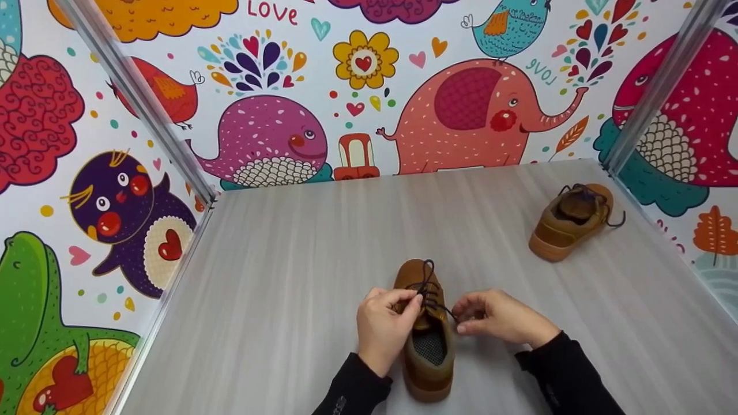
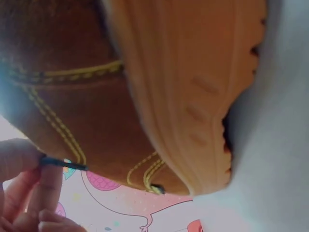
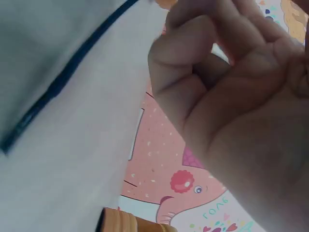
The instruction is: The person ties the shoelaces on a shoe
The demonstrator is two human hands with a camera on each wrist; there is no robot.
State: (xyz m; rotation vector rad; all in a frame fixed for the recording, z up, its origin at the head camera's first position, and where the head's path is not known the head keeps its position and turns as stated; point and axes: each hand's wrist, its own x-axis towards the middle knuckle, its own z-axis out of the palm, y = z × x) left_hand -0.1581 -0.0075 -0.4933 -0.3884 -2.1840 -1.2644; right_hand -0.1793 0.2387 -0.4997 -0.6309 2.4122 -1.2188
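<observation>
A brown lace-up shoe [image 1: 415, 274] stands on the floor panel, toe pointing away from me and heel toward me. Over its tongue, my left hand [image 1: 383, 328] pinches the dark shoelace [image 2: 65, 163] between thumb and forefinger; a short piece sticks out past the fingertips in the left wrist view. A loop of lace rises toward the toe. To the right of the shoe, my right hand [image 1: 501, 317] has bent fingers and pinches another stretch of lace, whose loose tail [image 3: 57, 89] shows in the right wrist view. The shoe's side and thick tan sole [image 2: 188, 106] fill much of the left wrist view.
A second brown shoe [image 1: 568, 225] with loose laces sits at the back right, near the side wall. Cartoon-printed walls [image 1: 357, 104] enclose the light wood-grain surface [image 1: 288, 259] at the back and both sides, with metal corner posts [image 1: 138, 98] between them.
</observation>
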